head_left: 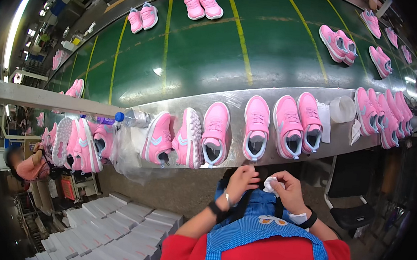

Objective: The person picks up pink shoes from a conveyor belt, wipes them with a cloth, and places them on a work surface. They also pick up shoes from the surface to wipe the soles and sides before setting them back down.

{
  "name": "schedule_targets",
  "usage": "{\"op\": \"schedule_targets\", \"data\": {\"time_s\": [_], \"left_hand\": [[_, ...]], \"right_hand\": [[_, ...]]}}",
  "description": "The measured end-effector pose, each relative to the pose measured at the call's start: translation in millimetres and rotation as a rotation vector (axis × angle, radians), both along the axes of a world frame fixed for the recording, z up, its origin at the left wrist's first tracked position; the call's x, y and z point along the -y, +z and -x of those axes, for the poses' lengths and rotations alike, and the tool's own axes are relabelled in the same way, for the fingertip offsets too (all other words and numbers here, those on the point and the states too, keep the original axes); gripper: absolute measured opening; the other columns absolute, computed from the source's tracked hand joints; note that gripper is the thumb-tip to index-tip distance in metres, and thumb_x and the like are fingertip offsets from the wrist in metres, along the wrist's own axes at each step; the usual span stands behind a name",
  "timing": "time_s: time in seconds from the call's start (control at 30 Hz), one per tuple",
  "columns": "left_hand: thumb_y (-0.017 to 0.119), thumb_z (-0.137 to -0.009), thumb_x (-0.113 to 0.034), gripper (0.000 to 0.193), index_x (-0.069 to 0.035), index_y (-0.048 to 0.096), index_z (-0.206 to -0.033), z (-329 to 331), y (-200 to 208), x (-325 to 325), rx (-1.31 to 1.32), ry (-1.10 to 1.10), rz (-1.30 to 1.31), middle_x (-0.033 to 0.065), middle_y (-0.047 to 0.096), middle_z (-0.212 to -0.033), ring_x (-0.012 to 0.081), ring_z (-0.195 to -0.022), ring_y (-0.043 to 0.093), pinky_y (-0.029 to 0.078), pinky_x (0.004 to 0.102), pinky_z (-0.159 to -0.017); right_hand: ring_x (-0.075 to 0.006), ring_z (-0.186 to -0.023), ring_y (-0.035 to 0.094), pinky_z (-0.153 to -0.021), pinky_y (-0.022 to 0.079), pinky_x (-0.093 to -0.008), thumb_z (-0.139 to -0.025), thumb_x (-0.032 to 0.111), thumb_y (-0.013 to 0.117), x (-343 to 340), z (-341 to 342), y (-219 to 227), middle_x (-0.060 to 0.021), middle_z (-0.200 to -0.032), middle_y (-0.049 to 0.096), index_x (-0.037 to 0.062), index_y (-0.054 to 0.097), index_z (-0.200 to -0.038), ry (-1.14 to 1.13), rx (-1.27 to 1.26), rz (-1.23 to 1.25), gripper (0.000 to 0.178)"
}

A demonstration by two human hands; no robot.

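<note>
Pink shoe (257,121) on metal ledge (236,132), upright, long axis pointing away, heel nearest; just beyond left hand (242,181), fingers curled, blurred, cannot tell whether gripping anything; farther off, ahead and leftward of right hand (287,189), pinched on white wad (269,184), partly hidden by fingers

Six pink shoes (258,115) between one clear bottle (137,119) and one white container (342,110)

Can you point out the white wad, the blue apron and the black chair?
White wad (269,184): head view, on its crumpled middle.
Blue apron (254,233): head view, on its upper front.
Black chair (352,216): head view, on its seat.
</note>
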State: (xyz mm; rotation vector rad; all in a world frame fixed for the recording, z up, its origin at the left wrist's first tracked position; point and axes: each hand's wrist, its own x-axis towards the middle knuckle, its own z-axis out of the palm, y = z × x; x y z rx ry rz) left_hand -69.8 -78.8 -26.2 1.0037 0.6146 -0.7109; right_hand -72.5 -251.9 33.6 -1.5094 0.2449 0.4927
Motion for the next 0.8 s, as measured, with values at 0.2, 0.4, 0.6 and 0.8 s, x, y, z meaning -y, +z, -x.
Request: {"op": "schedule_targets", "data": {"time_s": [0.2, 0.4, 0.6, 0.8], "left_hand": [[0.067, -0.068, -0.027, 0.04, -0.004, 0.052, -0.097, -33, 11, -59, 0.759, -0.819, -1.632, 0.0109, 0.058, -0.089, 0.028, -0.085, 0.053, 0.029, 0.0447, -0.09], [0.065, -0.076, -0.017, 0.025, 0.002, 0.052, -0.084, -20, 31, -87, 0.556, -0.151, -0.77, 0.0084, 0.054, -0.071, 0.0132, -0.068, 0.05, 0.042, 0.0283, -0.072], [0.06, -0.082, -0.013, 0.02, 0.003, 0.052, -0.09, 3, 29, -86, 0.551, -0.111, -0.559, 0.0036, 0.056, -0.08, 0.0069, -0.074, 0.047, 0.042, 0.022, -0.066], [0.059, -0.083, -0.012, 0.021, 0.002, 0.054, -0.099, 4, 24, -85, 0.423, -0.063, -0.379, 0.0014, 0.058, -0.09, 0.0058, -0.081, 0.05, 0.043, 0.0204, -0.07]], "right_hand": [[-0.0088, -0.077, 0.055, -0.071, 0.045, -0.0212, -0.082, 0.005, 0.058, -21, -8, -4, -0.0048, -0.085, 0.06, -0.0005, 0.057, -0.094, -0.004, -0.015, -0.084, 0.013], [-0.009, -0.079, 0.056, -0.071, 0.044, -0.0204, -0.079, 0.002, 0.061, -40, -26, 6, -0.006, -0.091, 0.06, -0.0027, 0.058, -0.094, -0.064, -0.081, -0.263, 0.017], [-0.0125, -0.08, 0.055, -0.073, 0.044, -0.0236, -0.073, 0.001, 0.065, -64, -32, -10, -0.0053, -0.087, 0.058, -0.0018, 0.061, -0.086, -0.001, 0.0, -0.048, 0.014], [-0.0197, -0.095, 0.05, -0.08, 0.041, -0.0278, -0.069, 0.003, 0.067, -96, -38, -30, -0.0105, -0.102, 0.049, 0.0006, 0.059, -0.083, 0.181, 0.339, 0.211, 0.017]]}}
